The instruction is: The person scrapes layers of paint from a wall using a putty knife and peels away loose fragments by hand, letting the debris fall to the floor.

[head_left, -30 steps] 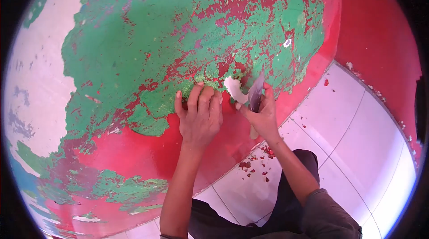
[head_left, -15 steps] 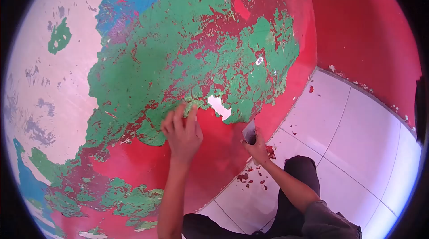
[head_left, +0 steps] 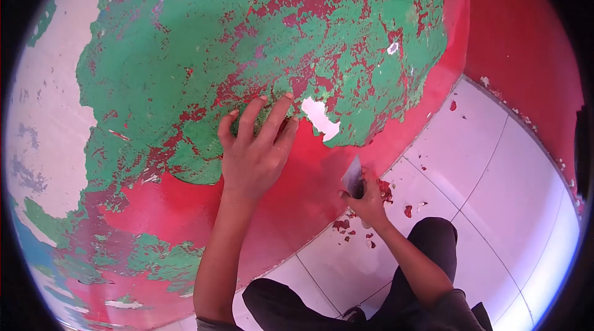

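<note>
In front of me curves a wall (head_left: 297, 188) with peeling layers of green, red and white paint. My left hand (head_left: 253, 157) rests against it with fingers spread, the fingertips on the lower edge of the green paint (head_left: 167, 83). Just right of those fingers is a bare white patch (head_left: 320, 118). My right hand (head_left: 369, 201) is closed around a scraper (head_left: 352, 176), its flat grey blade pointing up towards the red part of the wall. Whether the blade touches the wall I cannot tell. Its handle is mostly hidden by my fingers.
White floor tiles (head_left: 464, 145) meet the wall's foot at the right. Red paint flakes (head_left: 341, 224) are scattered there, near my right hand. A second red wall (head_left: 520, 52) rises at the upper right. My dark-trousered knees (head_left: 433, 238) are below.
My view has shifted, so the wall sits further left and higher. The left hand has moved up against the green edge with its fingers wider apart. The right hand still holds the scraper.
</note>
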A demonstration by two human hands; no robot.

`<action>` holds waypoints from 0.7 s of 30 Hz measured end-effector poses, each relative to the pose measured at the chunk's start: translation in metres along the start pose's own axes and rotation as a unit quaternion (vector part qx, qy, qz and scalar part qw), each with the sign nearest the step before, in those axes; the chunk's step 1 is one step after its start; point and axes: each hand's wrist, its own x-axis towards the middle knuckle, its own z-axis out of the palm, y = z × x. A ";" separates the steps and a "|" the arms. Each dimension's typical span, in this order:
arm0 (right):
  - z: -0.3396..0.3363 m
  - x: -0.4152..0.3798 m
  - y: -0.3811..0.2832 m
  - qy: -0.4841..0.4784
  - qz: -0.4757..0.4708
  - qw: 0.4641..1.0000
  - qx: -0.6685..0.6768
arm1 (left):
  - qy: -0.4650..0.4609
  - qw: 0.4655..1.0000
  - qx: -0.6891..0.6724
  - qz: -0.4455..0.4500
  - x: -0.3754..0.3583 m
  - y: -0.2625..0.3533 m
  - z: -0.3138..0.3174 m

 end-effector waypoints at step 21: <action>0.030 0.014 -0.016 0.040 -0.087 0.995 0.021 | -0.089 0.993 -0.005 0.080 0.004 -0.001 0.000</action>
